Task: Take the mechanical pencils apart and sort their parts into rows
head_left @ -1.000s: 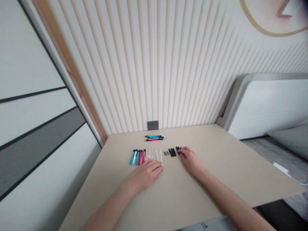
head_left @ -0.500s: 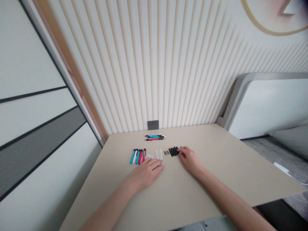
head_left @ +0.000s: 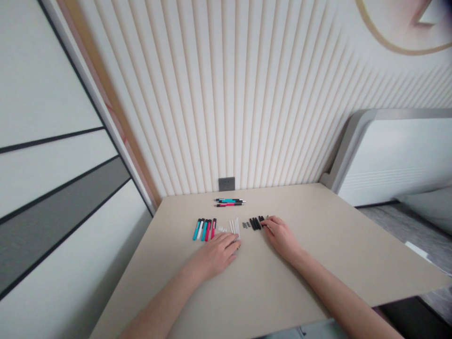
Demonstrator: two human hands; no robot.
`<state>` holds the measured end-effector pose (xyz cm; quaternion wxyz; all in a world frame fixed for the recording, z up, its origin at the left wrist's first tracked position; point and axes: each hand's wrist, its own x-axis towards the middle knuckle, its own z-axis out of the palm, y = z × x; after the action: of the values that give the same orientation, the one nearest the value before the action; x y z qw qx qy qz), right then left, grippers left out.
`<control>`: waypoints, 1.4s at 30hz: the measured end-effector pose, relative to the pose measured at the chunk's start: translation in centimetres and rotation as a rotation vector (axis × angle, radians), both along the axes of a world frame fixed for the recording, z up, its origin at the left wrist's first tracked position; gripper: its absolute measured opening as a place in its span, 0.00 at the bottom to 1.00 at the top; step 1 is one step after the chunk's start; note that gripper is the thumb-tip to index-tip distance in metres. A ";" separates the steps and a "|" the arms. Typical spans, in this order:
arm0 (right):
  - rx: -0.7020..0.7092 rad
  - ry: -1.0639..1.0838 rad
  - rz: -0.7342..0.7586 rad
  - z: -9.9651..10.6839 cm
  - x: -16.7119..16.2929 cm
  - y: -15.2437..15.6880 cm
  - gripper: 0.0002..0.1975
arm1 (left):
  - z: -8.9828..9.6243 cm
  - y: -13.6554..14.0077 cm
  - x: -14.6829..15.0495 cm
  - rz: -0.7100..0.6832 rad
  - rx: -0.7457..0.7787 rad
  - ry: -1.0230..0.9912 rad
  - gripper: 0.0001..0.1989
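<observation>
My left hand (head_left: 216, 254) lies palm down on the table with its fingers stretched out. Its fingertips rest over the lower ends of several thin white pen refills (head_left: 234, 226). My right hand (head_left: 280, 236) pinches a black pen grip at the right end of a row of black pen grips (head_left: 254, 223); the fingers partly hide that piece. Between the refills and the grips lie small grey springs (head_left: 246, 225). Small white pieces (head_left: 222, 229) sit just beyond my left hand. Left of them are several coloured pen barrels (head_left: 204, 230) in blue, white and red.
Several assembled pens (head_left: 229, 202) lie sideways near the back of the beige table (head_left: 282, 292). Behind it, a dark socket (head_left: 226, 183) is set in the ribbed wall. A white panelled cabinet (head_left: 70, 263) stands left, a bed headboard (head_left: 395, 155) right.
At the right end of the row, a gap has opened between the black grips by my right fingers and the others. My left hand stays in place. The view has shifted slightly.
</observation>
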<state>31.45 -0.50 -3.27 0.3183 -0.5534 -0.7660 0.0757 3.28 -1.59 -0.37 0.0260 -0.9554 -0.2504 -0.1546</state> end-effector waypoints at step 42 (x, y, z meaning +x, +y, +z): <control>-0.159 -0.252 0.482 2.2 -7.4 8.0 0.20 | -0.8 1.3 1.5 0.026 0.076 0.076 0.07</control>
<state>24.09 7.49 -1.03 0.1489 -0.3834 -0.9008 0.1394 4.81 -0.28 -1.19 0.0736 -0.9556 -0.2555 -0.1271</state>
